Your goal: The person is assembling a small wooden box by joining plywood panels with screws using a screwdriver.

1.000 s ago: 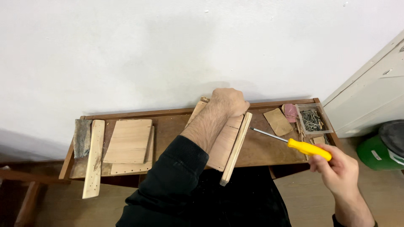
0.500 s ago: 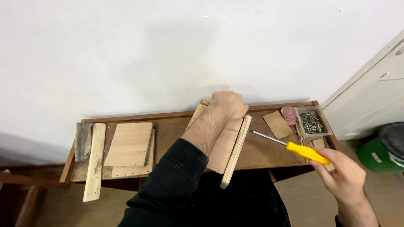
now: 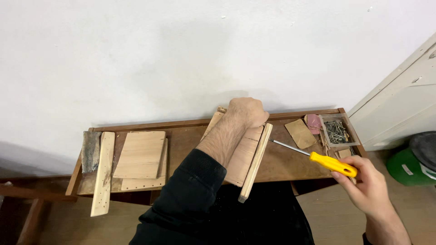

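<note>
My left hand [image 3: 247,113] is clenched on top of the wooden board [image 3: 243,156], pinning it flat on the counter [image 3: 186,138], near the board's far end. A narrow wooden strip [image 3: 256,161] lies along the board's right edge, touching it, its long axis running from the far side toward me and overhanging the counter's front edge. My right hand [image 3: 368,186] grips the yellow-handled screwdriver [image 3: 318,156], fingers wrapped around the handle. The shaft points left and slightly away from me, its tip just at the strip's right face, near its far end. The right hand is off the counter's front right corner. Open box of screws [image 3: 337,130] sits far right.
</note>
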